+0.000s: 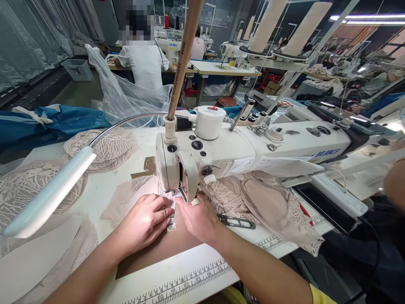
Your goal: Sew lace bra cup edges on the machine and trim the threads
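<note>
My left hand [147,219] lies flat on beige fabric [158,253], its fingertips on a narrow lace strip [171,221] just in front of the needle area of a white sewing machine [218,152]. My right hand [202,219] rests on the same fabric, to the right of the strip. Its thumb side reaches toward the presser foot, and the machine head hides some of its fingers. Both hands press down with fingers stretched out, gripping nothing that I can see. Beside my right wrist lies a dark slotted tool [237,222], partly covered by the hand.
Lace pieces [101,147] lie at the left, under a lit gooseneck lamp [50,194]. Beige lace cups [268,202] and a black phone [324,207] are at the right. A printed ruler [190,278] runs along the front edge. Ahead, a person [142,63] sits at another machine.
</note>
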`<state>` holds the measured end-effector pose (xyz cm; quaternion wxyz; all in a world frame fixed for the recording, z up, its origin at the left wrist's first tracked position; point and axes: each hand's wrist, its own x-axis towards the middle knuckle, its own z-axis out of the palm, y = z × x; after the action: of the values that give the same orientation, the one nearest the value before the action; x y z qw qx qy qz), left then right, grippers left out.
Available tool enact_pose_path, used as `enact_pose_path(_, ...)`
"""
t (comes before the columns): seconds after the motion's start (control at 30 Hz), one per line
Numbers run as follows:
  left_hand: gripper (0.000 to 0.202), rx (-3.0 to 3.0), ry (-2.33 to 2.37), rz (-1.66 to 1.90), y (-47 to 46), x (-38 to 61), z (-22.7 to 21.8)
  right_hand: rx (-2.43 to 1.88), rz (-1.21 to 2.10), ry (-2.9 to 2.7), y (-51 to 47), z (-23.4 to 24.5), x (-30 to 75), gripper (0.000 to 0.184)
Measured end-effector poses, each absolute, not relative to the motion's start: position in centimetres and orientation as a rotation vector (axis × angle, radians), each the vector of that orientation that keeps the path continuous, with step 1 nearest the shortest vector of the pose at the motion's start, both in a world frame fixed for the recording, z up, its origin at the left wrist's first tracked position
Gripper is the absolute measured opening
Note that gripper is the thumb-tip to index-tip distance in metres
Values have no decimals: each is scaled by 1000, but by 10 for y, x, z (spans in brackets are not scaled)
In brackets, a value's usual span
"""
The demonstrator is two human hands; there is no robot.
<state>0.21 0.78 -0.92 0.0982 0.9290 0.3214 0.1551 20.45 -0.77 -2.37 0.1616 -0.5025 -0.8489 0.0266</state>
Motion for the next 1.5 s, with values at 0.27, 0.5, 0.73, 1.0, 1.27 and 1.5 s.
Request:
enact_pose_path(0.27,24,2759,977,472,7,4,-10,-1378,153,-2604,-11,-16,203,28)
enact_pose_path(0.5,25,2787,1030,453,14,2,-12,-1508,179,-2598,-7,-16,197,38)
enact_pose_path(0.73,25,2786,1144,424,20,1,-13,-1491,165,-2522,-8,-20,197,42)
enact_pose_path(1.0,23,2747,1347,485,26,-3,-19,-1316,215,-2480,-9,-24,203,29)
enact_pose_path(1.27,27,2664,1591,560,34,-14,-25,-1085,527,-2576,-20,-10,204,25)
enact_pose_path(1.5,33,2521,1925,525,39,-23,-31,-361,1088,-2721,-28,3,204,31)
